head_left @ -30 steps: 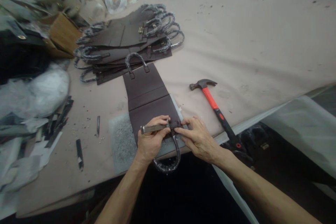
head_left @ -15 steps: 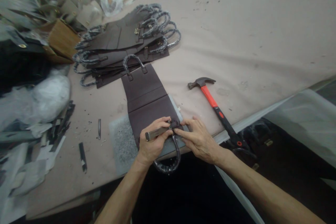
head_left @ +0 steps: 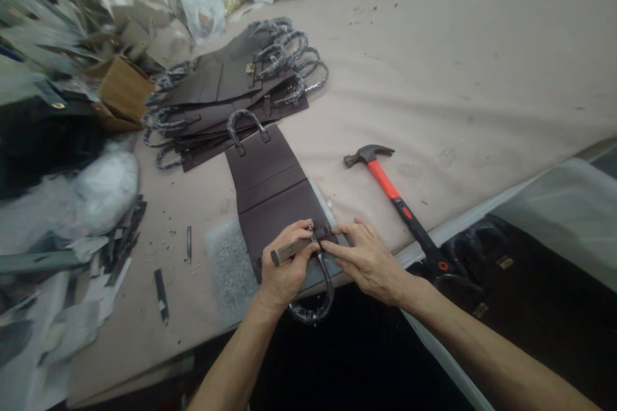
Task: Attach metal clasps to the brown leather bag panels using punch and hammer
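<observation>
In the left hand (head_left: 281, 280), the metal tool (head_left: 292, 250) has swung its free end bodyward.

— Can you read any lettering or numbers?
— None; the red-and-black claw hammer with the dark metal head (head_left: 398, 204) bears a red oval (head_left: 407, 213) and a red circle (head_left: 443, 266) on its grip (head_left: 424, 239), both without legible letters

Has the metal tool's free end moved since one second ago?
Yes. Judged against the hammer, the metal tool has swung its free end right and downward in view.
</observation>
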A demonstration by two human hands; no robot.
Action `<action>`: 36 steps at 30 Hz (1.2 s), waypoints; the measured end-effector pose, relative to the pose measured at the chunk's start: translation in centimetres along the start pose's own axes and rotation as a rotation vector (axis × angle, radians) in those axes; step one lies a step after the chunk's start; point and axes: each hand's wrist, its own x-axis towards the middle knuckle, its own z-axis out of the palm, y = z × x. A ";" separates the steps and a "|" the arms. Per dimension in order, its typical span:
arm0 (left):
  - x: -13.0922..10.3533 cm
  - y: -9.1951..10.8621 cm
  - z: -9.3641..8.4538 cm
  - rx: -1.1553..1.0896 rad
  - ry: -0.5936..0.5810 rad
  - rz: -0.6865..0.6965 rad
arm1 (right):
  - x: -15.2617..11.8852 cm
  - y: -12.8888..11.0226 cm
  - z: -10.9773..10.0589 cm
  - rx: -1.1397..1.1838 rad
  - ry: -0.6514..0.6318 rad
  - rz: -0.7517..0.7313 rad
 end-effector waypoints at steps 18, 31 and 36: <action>0.2 -0.3 0.1 0.104 -0.044 0.006 | -2.3 4.5 -5.5 -0.359 0.381 0.372; -0.2 -0.6 0.7 0.140 -0.018 0.035 | -1.2 5.0 -5.2 -0.527 0.204 0.453; 0.3 -0.3 0.8 0.144 -0.032 0.047 | -1.0 5.2 -4.9 -0.550 0.215 0.425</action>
